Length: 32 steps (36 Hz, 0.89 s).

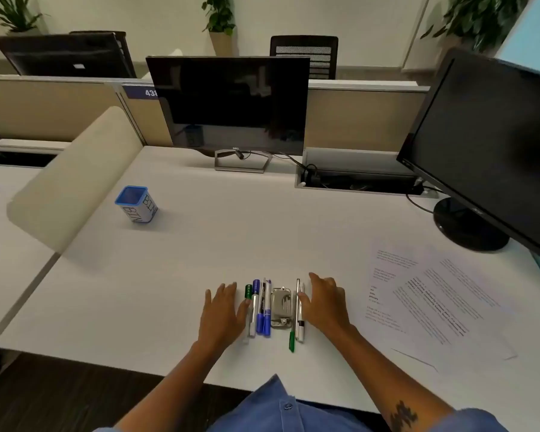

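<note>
A row of pens and markers lies on the white desk near its front edge, with a small grey metal stapler-like item in the middle. A green pen and a white pen lie right of it. My left hand rests flat on the desk, its fingers touching the left side of the row. My right hand lies flat against the right side, fingers spread. Neither hand grips anything.
A blue-rimmed cup marked BIN stands at the left. Printed sheets lie at the right. Two dark monitors stand behind, with a cable tray between them. A beige divider borders the left side.
</note>
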### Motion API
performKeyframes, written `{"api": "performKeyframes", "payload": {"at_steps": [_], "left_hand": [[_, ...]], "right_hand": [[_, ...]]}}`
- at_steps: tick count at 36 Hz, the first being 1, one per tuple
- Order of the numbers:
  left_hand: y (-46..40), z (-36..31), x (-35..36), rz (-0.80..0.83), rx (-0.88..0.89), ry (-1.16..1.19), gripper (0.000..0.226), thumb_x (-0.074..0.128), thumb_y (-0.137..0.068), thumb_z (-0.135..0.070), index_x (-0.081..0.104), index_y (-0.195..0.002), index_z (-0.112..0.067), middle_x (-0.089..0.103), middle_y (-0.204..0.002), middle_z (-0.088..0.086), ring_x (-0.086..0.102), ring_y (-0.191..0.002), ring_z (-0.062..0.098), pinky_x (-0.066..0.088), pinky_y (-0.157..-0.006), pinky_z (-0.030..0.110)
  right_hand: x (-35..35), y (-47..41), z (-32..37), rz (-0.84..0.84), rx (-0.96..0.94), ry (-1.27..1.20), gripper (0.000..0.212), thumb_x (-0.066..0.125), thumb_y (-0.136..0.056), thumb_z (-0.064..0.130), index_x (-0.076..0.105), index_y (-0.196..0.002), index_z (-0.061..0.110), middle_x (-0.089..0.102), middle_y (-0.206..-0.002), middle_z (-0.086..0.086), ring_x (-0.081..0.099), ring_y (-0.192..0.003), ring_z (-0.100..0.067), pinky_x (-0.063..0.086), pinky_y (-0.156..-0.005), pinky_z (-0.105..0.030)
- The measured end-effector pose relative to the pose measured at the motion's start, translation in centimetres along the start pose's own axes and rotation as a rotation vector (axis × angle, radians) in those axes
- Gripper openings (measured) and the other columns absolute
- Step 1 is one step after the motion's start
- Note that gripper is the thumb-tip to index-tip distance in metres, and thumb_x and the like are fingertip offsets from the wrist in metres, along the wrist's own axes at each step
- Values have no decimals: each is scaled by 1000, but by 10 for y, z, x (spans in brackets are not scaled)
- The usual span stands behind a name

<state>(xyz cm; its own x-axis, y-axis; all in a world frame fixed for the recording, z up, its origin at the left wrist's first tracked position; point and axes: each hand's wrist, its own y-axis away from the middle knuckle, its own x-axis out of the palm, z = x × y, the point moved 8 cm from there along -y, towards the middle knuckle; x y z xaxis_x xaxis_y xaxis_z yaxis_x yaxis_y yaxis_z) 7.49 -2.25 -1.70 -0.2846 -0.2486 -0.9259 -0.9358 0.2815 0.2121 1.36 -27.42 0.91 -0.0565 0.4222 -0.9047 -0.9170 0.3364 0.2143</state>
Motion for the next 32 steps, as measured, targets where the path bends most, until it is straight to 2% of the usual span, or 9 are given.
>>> {"api": "performKeyframes", "payload": {"at_steps": [3,6,10,18,26,32], "left_hand": [[0,-6,-10,-78,-5,-62,66,43,-104,-57,38,-160,-22,59,-150,-3,50,-144,14,8,-132,46],[1,-15,-15,-99,-7,-80,68,51,-99,-60,43,-156,-25,69,-134,-5,59,-131,17,29,-124,44],[2,-24,-13,-63,-4,-96,70,57,-94,-62,46,-152,-25,68,-130,-6,60,-123,18,42,-107,40],[1,-24,-2,-33,-48,1,69,64,-96,-51,42,-154,-21,59,-143,0,57,-130,22,46,-107,39],[0,-24,1,-17,-109,88,57,68,-95,-39,46,-144,-20,61,-130,1,61,-114,19,53,-94,34],[-1,-24,4,-7,-143,142,59,72,-92,-27,45,-144,-17,58,-131,4,60,-112,21,55,-91,32]], "right_hand": [[-2,0,4,-17,6,-64,53,67,-100,39,54,-144,14,65,-136,-7,52,-133,-29,45,-106,-44],[3,1,9,38,29,-74,59,70,-98,43,51,-147,16,58,-144,-4,47,-137,-27,47,-107,-42],[11,1,9,73,57,-122,66,72,-96,44,47,-150,16,51,-147,-6,46,-138,-26,50,-108,-40],[19,0,5,86,59,-173,62,76,-94,40,50,-144,14,49,-142,-8,48,-134,-26,53,-105,-38],[20,-5,0,87,72,-214,55,76,-95,25,51,-143,13,50,-140,-7,49,-130,-26,54,-102,-36],[21,-9,-4,94,80,-250,46,77,-95,22,56,-134,10,56,-130,-9,61,-115,-27,58,-95,-40]]}}
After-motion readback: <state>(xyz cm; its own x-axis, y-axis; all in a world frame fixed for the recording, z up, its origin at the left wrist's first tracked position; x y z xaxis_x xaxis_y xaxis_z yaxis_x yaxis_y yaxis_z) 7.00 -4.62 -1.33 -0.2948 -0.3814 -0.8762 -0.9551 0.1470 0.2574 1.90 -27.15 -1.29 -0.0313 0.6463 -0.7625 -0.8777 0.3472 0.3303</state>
